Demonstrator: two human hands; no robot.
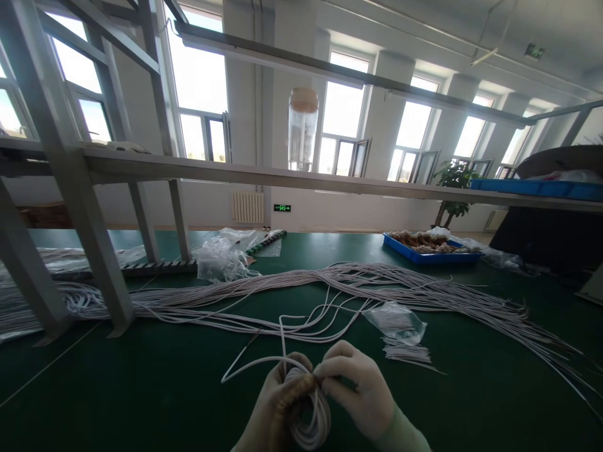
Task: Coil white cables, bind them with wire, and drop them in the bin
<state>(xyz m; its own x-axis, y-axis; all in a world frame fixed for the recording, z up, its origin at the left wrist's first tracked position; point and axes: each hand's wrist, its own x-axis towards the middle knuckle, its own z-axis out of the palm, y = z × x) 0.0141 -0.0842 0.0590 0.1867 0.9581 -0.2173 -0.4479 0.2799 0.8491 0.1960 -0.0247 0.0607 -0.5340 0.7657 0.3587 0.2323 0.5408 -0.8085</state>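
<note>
My left hand (285, 392), in a pale glove with a brownish thumb, is closed around a coil of white cable (311, 420). One cable end loops out to the left and shows a thin dark tip; another stretch rises behind the hand. On the coil's right side, my right hand (353, 383), also gloved, pinches with thumb and forefinger beside my left thumb. Whatever lies between those right fingertips is too small to make out. Behind both hands, a long bundle of white cables (282, 279) runs across the green table (164, 389).
Short white strips (407, 351) lie under a clear plastic bag (396, 320) on the right. A blue tray (424, 256) of brownish pieces stands farther back. Crumpled plastic (226, 254) sits at back left. Metal posts (85, 188) carry a shelf (264, 179) with a bottle (303, 129).
</note>
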